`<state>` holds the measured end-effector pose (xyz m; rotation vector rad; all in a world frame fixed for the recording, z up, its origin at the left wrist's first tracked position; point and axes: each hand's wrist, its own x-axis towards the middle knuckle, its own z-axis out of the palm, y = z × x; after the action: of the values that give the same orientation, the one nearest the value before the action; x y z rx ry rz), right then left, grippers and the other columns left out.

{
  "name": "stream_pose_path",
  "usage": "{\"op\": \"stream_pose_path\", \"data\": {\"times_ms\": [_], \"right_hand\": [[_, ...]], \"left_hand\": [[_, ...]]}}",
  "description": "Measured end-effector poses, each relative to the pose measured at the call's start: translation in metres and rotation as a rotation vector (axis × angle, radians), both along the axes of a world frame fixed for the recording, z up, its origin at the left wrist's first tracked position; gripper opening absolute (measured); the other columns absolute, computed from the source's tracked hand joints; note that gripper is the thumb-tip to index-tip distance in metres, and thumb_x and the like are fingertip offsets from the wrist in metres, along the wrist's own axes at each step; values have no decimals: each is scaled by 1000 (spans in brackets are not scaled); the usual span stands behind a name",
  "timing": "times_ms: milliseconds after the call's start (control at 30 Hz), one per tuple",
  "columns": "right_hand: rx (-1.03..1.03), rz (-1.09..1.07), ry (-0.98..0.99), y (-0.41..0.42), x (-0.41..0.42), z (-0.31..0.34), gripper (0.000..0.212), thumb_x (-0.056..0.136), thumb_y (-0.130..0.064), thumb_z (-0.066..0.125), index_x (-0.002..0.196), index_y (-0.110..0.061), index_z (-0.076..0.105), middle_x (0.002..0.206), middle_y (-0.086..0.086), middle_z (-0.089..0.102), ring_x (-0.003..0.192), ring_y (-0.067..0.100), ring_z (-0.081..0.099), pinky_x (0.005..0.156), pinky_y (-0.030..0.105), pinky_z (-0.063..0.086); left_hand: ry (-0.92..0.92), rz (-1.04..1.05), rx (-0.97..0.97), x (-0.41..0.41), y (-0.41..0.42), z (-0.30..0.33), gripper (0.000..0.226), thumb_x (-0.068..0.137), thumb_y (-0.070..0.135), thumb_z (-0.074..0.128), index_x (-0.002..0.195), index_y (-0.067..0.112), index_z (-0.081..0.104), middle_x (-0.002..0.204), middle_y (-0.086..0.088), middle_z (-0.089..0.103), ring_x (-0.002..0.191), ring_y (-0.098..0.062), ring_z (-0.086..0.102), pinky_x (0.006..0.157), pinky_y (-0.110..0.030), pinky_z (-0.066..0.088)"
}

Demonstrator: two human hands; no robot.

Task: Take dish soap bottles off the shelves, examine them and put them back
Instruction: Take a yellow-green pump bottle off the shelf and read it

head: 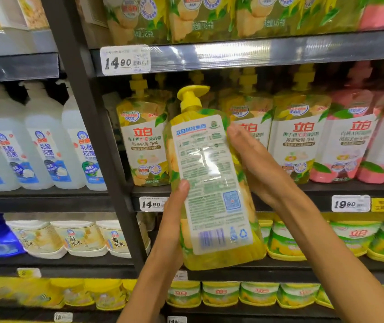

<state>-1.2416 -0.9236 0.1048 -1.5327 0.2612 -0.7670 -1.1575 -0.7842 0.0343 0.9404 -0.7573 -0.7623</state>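
A yellow dish soap bottle with a yellow pump top is held up in front of the shelves, tilted slightly left, its back label with small print and barcode facing me. My left hand grips its lower left side, thumb on the label's edge. My right hand holds its upper right side, fingers behind the bottle. More yellow bottles of the same brand stand on the middle shelf behind, beside pink ones.
A dark upright post divides the shelving. Left of it stand white bottles. Price tags sit on the shelf edges. Lower shelves carry white tubs and yellow-green tubs.
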Motion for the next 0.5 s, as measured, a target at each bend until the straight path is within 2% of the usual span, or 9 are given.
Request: {"op": "stream_pose_path", "data": {"times_ms": [33, 100, 167, 233, 300, 400, 467, 500], "right_hand": [[25, 27, 1, 4, 2, -1, 81, 71, -57, 69, 139, -23, 42, 119, -4, 69, 108, 14, 67, 91, 34, 54], [64, 18, -4, 9, 7, -3, 77, 72, -52, 72, 136, -22, 44, 116, -1, 71, 103, 17, 70, 83, 33, 56], [80, -26, -32, 11, 8, -7, 63, 81, -42, 71, 135, -22, 45, 112, 0, 72, 99, 18, 71, 78, 32, 58], [78, -41, -62, 11, 8, -13, 54, 86, -36, 67, 134, -22, 47, 118, 2, 70, 102, 18, 70, 82, 34, 57], [93, -47, -69, 9, 7, -18, 63, 82, -41, 67, 138, -24, 45, 132, 4, 61, 109, 17, 67, 89, 37, 55], [112, -28, -17, 3, 7, -18, 85, 74, -51, 67, 147, -23, 35, 145, 4, 48, 122, 18, 58, 103, 44, 46], [60, -35, 39, -3, 5, -16, 87, 74, -55, 68, 147, -22, 34, 143, 5, 51, 123, 18, 57, 104, 43, 45], [33, -60, 53, -4, 4, -15, 90, 73, -58, 71, 147, -26, 32, 136, 1, 57, 118, 13, 60, 99, 39, 48]], "left_hand": [[16, -36, 5, -1, 0, 0, 28, 79, 58, 56, 98, 46, 72, 106, 12, 73, 97, -7, 69, 67, -19, 57], [35, -77, 22, -1, 0, -3, 31, 76, 59, 55, 99, 46, 71, 108, 12, 72, 100, -8, 68, 68, -19, 56], [36, -75, 38, 1, -1, -6, 39, 71, 61, 58, 103, 44, 70, 115, 8, 70, 107, -11, 66, 76, -25, 57], [18, -51, 38, 3, -1, -7, 44, 71, 62, 64, 110, 41, 68, 121, 6, 67, 113, -13, 63, 89, -35, 53], [-32, -25, 31, 5, -1, -6, 53, 74, 60, 64, 121, 36, 62, 126, 5, 64, 117, -14, 60, 96, -37, 50], [-116, 29, -33, 4, -4, -2, 56, 79, 50, 63, 130, 26, 54, 124, 4, 66, 114, -13, 62, 87, -24, 54], [-181, 130, -48, 2, -6, -1, 56, 76, 48, 66, 127, 27, 54, 118, 8, 68, 109, -9, 64, 80, -19, 54], [-240, 199, -34, 1, -7, -2, 57, 73, 50, 68, 125, 32, 53, 116, 12, 68, 107, -6, 65, 80, -20, 55]]}}
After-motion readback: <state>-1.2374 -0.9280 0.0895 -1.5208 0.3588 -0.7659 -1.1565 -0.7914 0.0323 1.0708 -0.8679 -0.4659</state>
